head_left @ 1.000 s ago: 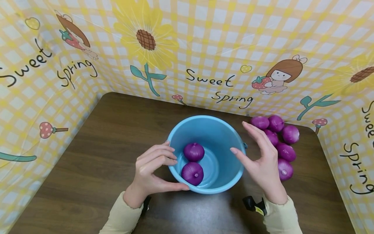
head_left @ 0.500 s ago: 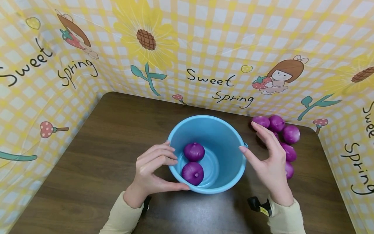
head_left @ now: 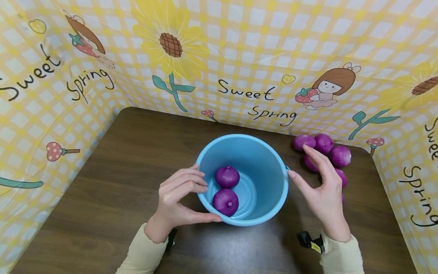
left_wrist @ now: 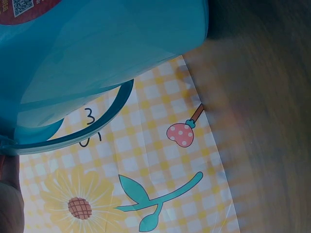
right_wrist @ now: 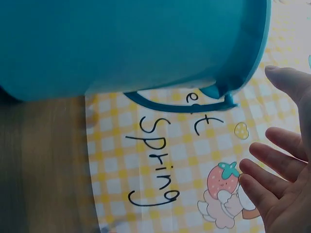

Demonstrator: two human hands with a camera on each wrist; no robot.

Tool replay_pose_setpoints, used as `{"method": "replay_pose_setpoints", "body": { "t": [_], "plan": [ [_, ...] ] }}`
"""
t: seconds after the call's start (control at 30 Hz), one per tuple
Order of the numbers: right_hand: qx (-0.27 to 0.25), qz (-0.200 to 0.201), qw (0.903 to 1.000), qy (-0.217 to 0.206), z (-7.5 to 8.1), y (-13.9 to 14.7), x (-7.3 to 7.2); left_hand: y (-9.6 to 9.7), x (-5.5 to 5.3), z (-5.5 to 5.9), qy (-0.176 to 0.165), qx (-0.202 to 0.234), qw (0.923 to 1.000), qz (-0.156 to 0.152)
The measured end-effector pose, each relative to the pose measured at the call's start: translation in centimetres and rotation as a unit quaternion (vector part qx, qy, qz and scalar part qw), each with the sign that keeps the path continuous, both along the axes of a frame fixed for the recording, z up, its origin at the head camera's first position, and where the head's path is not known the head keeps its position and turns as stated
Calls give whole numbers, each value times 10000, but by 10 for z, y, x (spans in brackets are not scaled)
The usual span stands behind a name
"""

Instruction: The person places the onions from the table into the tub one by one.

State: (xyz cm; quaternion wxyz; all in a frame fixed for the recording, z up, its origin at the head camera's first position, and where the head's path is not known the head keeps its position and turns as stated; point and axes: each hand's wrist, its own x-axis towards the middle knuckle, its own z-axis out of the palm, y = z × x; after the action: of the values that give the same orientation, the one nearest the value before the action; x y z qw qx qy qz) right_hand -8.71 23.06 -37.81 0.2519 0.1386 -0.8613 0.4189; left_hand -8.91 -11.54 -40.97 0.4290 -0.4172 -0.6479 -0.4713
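My left hand grips the bucket, apparently steadying it; my right hand, fingers spread, would need to close round another onion.

Yellow-and-white checked cloth walls the back and both sides across the upper frame, printed with sunflowers, cartoon girls and "Sweet Spring" lettering. Dark wood-grain table, far corners rounded, spans the lower frame; pale glare at bottom centre.
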Motion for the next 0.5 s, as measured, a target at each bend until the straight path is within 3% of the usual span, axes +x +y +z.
{"method": "replay_pose_setpoints", "body": {
  "t": [0.5],
  "plan": [
    [204, -300, 9993, -96, -7, 12, 2, 0, 0, 1, 57, 37, 10000, 0]
  ]
}}
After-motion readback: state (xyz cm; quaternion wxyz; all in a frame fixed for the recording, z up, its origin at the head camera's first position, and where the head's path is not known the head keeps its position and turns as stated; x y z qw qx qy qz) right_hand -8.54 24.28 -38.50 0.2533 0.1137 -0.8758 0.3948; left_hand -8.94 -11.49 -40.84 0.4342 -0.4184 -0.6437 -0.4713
